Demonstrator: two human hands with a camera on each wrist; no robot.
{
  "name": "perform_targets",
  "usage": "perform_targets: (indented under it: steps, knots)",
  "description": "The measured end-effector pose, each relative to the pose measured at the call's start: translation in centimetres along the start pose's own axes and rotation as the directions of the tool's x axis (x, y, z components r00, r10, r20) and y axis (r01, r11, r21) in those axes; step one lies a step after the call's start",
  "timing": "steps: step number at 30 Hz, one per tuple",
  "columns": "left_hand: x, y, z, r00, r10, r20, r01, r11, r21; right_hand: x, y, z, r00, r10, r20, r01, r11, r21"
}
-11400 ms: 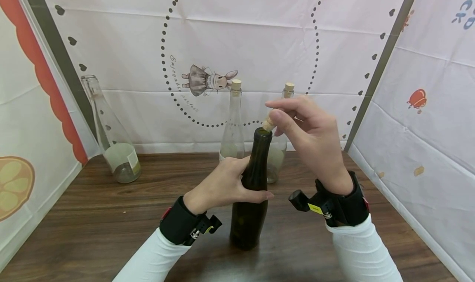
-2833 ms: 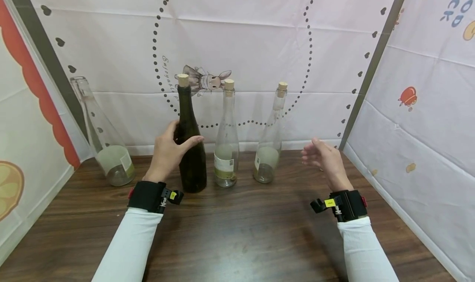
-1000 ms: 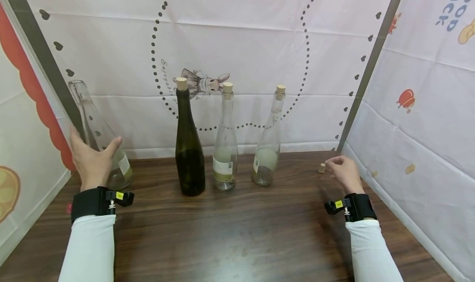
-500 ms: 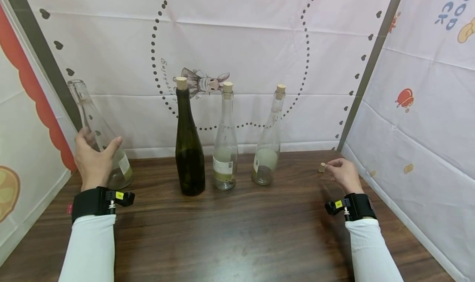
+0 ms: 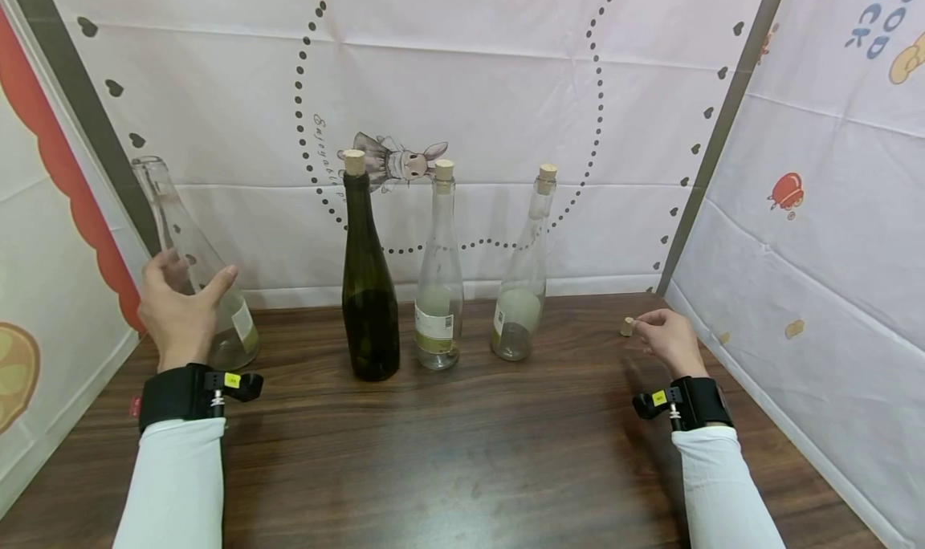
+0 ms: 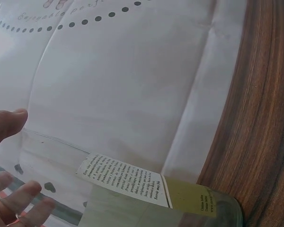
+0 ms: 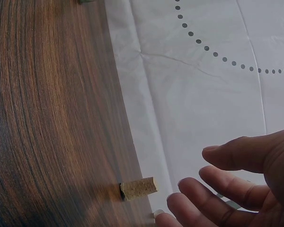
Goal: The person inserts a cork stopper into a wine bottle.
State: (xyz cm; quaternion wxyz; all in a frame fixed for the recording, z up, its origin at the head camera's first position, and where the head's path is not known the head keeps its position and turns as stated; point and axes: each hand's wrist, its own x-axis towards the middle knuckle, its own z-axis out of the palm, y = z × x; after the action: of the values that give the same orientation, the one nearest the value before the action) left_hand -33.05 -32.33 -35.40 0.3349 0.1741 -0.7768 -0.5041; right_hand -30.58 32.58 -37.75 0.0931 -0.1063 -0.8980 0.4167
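Note:
At the left back of the table, my left hand (image 5: 181,312) is wrapped around the middle of a clear glass bottle (image 5: 234,324) without a stopper. Its fingers show through the glass, and the thumb lies along the right side; the left wrist view shows the bottle's label (image 6: 125,182). On the right, my right hand (image 5: 670,340) hovers beside a small cork (image 5: 626,327) standing on the table. In the right wrist view the thumb and loosely bent fingers (image 7: 194,198) are apart from the cork (image 7: 139,188) and hold nothing.
A dark green bottle (image 5: 370,316) and two clear bottles, one central (image 5: 438,324) and one further right (image 5: 522,308), stand in a row, each with a cork in its neck. Printed white cloth walls (image 5: 462,75) enclose the wooden table (image 5: 448,453) at back and sides.
Earlier, both hands worked a cork at the dark bottle, which then went to the row's left end. The left hand moved to the leftmost bottle, fingers closing around it; the right reached the loose cork.

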Motion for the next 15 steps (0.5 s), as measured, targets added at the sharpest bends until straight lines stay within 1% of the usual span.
perform_targets:
  steps: [4, 8, 15]
  knots:
    - [0.04, 0.17, -0.20, 1.000, -0.002, 0.005, 0.002, 1.000, 0.025, -0.10, -0.03, -0.07, 1.000, 0.011, -0.005, -0.011, 1.000, -0.004]
    - [0.07, 0.46, -0.35, 1.000, 0.011, 0.014, -0.012, 0.998, 0.063, -0.19, 0.04, -0.31, 1.000, 0.017, -0.008, -0.017, 1.000, -0.019]
    - [0.01, 0.72, -0.47, 0.999, 0.023, 0.030, -0.027, 0.992, 0.125, -0.05, 0.33, -0.95, 1.000, 0.023, -0.018, -0.025, 0.995, -0.094]
